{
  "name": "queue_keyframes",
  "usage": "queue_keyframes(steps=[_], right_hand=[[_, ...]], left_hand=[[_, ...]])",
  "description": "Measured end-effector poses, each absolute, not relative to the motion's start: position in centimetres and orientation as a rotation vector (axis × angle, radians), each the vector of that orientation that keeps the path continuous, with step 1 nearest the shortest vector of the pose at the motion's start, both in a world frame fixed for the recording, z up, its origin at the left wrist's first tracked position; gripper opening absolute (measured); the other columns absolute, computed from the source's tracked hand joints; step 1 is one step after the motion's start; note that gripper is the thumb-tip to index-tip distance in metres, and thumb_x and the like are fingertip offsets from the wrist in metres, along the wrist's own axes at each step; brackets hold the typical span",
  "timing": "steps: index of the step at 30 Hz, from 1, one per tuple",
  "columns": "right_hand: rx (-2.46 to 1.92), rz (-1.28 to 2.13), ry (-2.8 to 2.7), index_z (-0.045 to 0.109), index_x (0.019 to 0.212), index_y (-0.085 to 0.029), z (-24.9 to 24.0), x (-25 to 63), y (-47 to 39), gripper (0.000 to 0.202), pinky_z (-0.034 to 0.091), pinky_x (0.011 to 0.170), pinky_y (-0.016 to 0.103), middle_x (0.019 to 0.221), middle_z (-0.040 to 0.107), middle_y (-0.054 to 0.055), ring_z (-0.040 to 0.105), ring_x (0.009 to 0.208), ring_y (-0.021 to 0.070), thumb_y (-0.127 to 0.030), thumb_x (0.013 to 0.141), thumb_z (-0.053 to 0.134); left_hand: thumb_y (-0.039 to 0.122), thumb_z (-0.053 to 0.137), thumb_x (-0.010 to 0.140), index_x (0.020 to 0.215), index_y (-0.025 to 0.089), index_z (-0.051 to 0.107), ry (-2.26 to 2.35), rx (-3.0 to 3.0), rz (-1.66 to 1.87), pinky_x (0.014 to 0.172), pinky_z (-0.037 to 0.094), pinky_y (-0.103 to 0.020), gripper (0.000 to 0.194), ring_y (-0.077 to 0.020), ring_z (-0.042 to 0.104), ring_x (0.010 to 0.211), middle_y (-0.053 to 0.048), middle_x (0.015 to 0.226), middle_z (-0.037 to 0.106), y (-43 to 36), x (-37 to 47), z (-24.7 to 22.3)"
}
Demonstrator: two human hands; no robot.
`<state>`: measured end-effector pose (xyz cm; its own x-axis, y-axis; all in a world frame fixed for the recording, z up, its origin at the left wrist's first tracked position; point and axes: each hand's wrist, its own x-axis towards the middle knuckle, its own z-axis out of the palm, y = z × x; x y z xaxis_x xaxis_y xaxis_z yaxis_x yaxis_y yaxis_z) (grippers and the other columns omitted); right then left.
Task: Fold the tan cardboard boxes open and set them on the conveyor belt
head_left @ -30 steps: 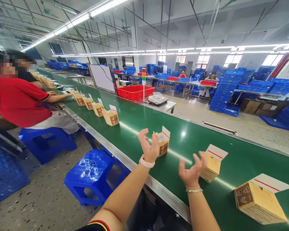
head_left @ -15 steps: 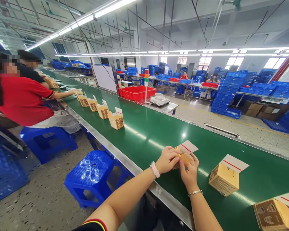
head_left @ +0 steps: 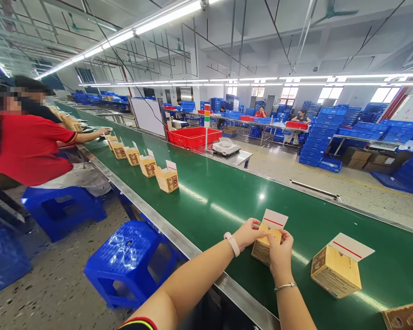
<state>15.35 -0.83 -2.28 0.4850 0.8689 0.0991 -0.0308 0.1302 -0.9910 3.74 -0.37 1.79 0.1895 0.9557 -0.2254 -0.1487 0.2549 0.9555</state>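
Fluorescent strips light a wide factory hall, and a long green conveyor belt (head_left: 227, 192) runs from the upper left of the frame down to the lower right. A second ago both hands were raised open above the belt with nothing in them; half a second ago they had come down on a small tan cardboard box with a white flap marked by a red line (head_left: 266, 240). Now that box sits on the belt just below the frame's centre, a little further right than before, its flap standing up. The left hand (head_left: 248, 233) clamps its grip on the box's left top edge. The right hand (head_left: 280, 254) pinches the near top edge, fingers closed on a tan flap. So the hands have gone from empty to working the box top, which looks only partly folded.

A second open tan box (head_left: 335, 270) has drifted in beside it at lower right, apart from the hands. More boxes (head_left: 147, 164) line the belt toward the upper left, beside a seated person in a red shirt (head_left: 27, 146). An empty blue plastic stool (head_left: 131, 256) stands at lower left.
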Motion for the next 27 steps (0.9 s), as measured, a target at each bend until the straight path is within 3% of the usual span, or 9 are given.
queue_keyframes(steps=[3, 7, 13, 19, 23, 27], right_hand=[[-1.271, 0.895, -0.720, 0.039, 0.102, -0.024, -1.6, 15.5, -0.8, 0.063, 0.051, 0.065, 0.029, 0.096, 0.052, 0.001, 0.059, 0.082, 0.0189, -0.032, 0.047, 0.067], [-1.228, 0.882, -0.712, 0.041, 0.102, -0.023, -1.3, 16.0, -0.7, 0.058, 0.051, 0.060, 0.027, 0.092, 0.056, 0.002, 0.061, 0.079, 0.0186, -0.028, 0.048, 0.062], [-1.144, 0.682, -0.729, 0.050, 0.095, -0.020, -2.4, 17.1, 0.3, 0.047, 0.052, 0.074, 0.030, 0.094, 0.059, 0.004, 0.060, 0.089, 0.0187, -0.040, 0.056, 0.065], [-1.161, 0.719, -0.627, 0.056, 0.084, -0.019, -1.7, 18.8, 0.6, 0.044, 0.051, 0.062, 0.029, 0.082, 0.062, 0.003, 0.060, 0.074, 0.0178, -0.044, 0.050, 0.069], [-1.147, 0.787, -0.667, 0.058, 0.081, -0.019, -1.2, 20.4, 0.5, 0.043, 0.051, 0.059, 0.027, 0.077, 0.063, 0.001, 0.059, 0.070, 0.0166, -0.042, 0.048, 0.072], [-1.124, 0.773, -0.657, 0.058, 0.080, -0.019, -1.4, 20.9, 0.2, 0.043, 0.051, 0.058, 0.028, 0.075, 0.063, 0.001, 0.060, 0.068, 0.0172, -0.042, 0.046, 0.073]], left_hand=[[0.001, 0.062, 0.067, 0.090, 0.014, 0.051, 1.089, 0.953, 0.934, 0.086, 0.047, -0.032, 0.029, -0.0160, 0.060, 0.086, -0.003, 0.087, 0.060, 0.2, 4.5, 1.9], [-0.006, 0.057, 0.062, 0.081, 0.015, 0.051, 1.110, 0.896, 0.857, 0.086, 0.046, -0.031, 0.029, -0.0151, 0.059, 0.080, 0.002, 0.074, 0.057, 1.3, 5.6, 2.3], [-0.003, 0.059, 0.059, 0.075, 0.016, 0.055, 1.098, 0.801, 0.778, 0.088, 0.045, -0.036, 0.025, -0.0207, 0.061, 0.091, 0.001, 0.072, 0.061, 2.0, 6.8, 2.8], [-0.006, 0.057, 0.060, 0.075, 0.015, 0.056, 1.054, 0.714, 0.806, 0.086, 0.047, -0.034, 0.026, -0.0207, 0.063, 0.091, -0.002, 0.077, 0.065, 1.5, 8.7, 3.5], [0.000, 0.060, 0.069, 0.079, 0.014, 0.055, 1.015, 0.705, 0.877, 0.087, 0.047, -0.033, 0.017, -0.0195, 0.063, 0.090, -0.005, 0.082, 0.065, 1.1, 10.1, 3.2], [0.007, 0.051, 0.082, 0.084, 0.014, 0.055, 0.940, 0.742, 0.966, 0.086, 0.047, -0.028, 0.008, -0.0144, 0.062, 0.084, -0.004, 0.085, 0.064, 0.6, 10.5, 2.4]])
